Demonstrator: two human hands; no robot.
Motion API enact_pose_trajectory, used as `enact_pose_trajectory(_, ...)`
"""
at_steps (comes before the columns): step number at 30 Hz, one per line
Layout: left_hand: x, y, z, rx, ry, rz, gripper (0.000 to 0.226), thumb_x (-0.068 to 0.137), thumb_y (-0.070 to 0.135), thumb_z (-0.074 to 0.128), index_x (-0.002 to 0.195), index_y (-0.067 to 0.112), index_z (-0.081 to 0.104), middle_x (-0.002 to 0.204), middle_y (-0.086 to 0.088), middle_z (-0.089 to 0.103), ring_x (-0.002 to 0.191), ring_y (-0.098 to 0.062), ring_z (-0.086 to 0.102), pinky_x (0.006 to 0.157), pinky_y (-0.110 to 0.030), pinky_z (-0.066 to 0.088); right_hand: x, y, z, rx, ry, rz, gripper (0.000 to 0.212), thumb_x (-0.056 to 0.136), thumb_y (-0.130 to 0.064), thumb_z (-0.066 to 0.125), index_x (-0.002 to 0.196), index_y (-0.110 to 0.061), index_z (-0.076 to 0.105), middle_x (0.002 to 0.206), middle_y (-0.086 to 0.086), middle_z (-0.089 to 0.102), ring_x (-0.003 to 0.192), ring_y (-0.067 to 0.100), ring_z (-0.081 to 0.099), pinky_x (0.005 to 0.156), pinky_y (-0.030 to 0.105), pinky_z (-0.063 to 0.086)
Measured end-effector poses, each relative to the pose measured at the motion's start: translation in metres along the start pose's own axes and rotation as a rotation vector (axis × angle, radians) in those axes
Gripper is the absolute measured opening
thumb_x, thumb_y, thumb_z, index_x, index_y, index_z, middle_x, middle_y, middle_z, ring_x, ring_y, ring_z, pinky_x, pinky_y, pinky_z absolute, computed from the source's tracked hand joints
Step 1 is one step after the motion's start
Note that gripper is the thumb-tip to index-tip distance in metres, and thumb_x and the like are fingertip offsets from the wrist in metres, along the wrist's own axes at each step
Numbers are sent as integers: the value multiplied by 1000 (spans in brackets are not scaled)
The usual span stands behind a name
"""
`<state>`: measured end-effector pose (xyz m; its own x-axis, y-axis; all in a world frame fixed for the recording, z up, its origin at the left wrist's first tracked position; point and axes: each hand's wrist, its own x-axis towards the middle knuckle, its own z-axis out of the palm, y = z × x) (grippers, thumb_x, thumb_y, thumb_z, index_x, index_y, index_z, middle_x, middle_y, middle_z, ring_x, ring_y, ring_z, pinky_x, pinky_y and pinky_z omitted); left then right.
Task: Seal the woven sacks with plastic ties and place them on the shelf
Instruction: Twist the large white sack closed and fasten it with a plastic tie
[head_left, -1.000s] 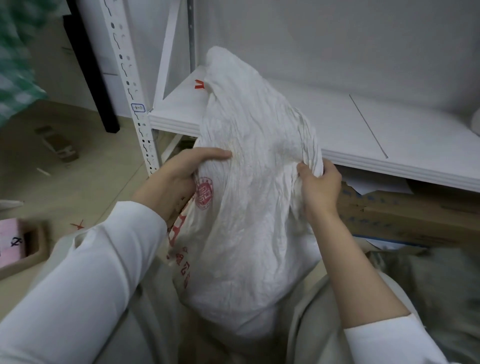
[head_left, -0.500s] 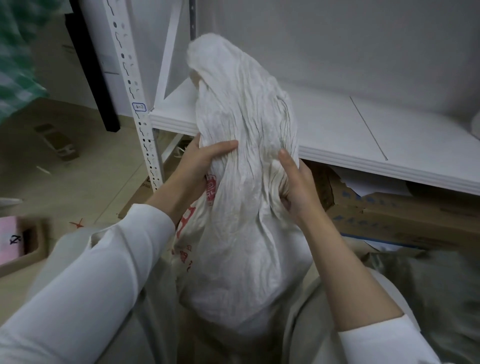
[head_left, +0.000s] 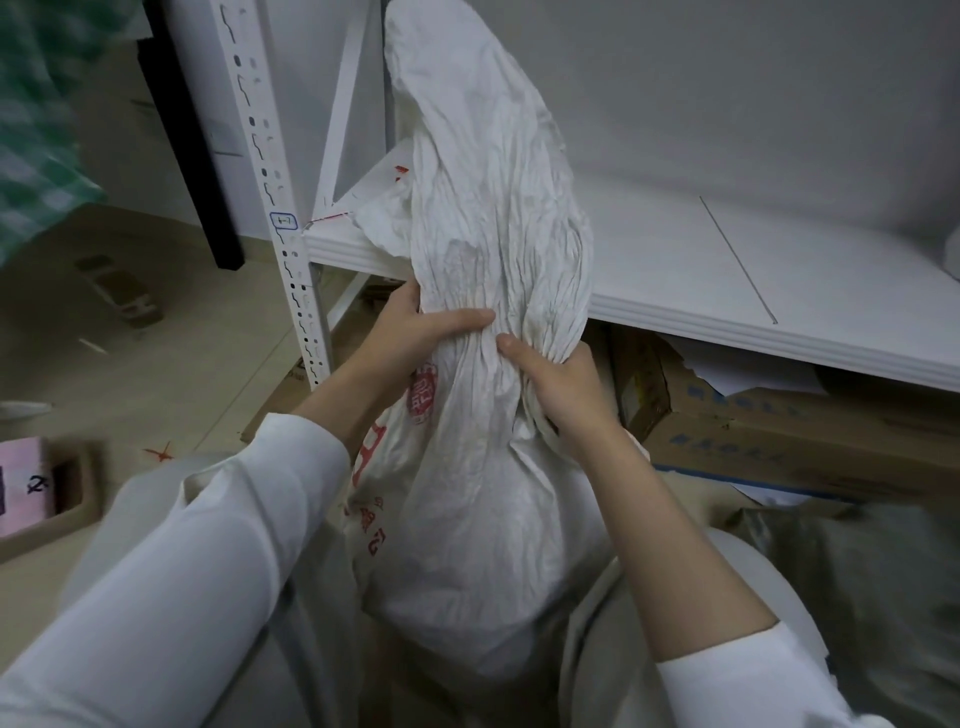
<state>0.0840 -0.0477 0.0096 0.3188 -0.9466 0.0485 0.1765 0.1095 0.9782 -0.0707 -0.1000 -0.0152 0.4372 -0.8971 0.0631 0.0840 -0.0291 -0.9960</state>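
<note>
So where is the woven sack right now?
The woven sack is mid-frame in the head view, before the white shelf, neck gripped by left hand and right hand.

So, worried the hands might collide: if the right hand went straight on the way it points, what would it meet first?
The woven sack, whose gathered neck the right hand grips; just beyond it, probably the left hand, though depth is unclear.

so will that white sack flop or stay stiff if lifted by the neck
Likely floppy: the woven sack crumples into pleats where the left hand and right hand squeeze it. Its top would probably droop. The rounded bottom looks filled, so maybe bottom-heavy.
</note>
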Motion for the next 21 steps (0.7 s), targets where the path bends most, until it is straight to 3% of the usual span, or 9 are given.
enact_pose_trajectory(5, 6, -2, -1, 43, -23, -19, 68, 72, 9, 82, 133, 11, 51, 122, -3, 66, 108, -18, 66, 88, -33, 56, 4, 1, -5, 77, 121, -80, 22, 88, -15, 68, 108, -24, 67, 111, 0, 72, 106, 17, 67, 96, 45, 52)
enact_pose_trajectory(10, 3, 1, -4, 130, -113, -133, 43, 78, 16, 77, 119, 14, 64, 112, 1, 71, 101, -14, 69, 85, -26, 55, 2, -6, -8, 150, 198, -238, 28, 91, -5, 62, 108, -27, 67, 116, 0, 69, 114, 18, 63, 103, 46, 47)
enact_pose_trajectory(15, -1, 1, 4, 229, -210, -101, 49, 68, 17, 85, 113, 25, 65, 111, 10, 71, 101, -5, 67, 85, -22, 54, 1, -19, -6, 147, 221, -324, 36, 92, -5, 62, 96, -39, 74, 107, -12, 72, 113, 14, 63, 102, 41, 48)
enact_pose_trajectory(21, -5, 1, 10, 177, -124, 5, 52, 67, 7, 86, 112, 20, 65, 112, 5, 70, 102, -7, 67, 86, -24, 55, 5, -25, -10, 144, 261, -346, 24, 91, -8, 64, 109, -23, 67, 114, -2, 70, 113, 17, 63, 100, 38, 49)
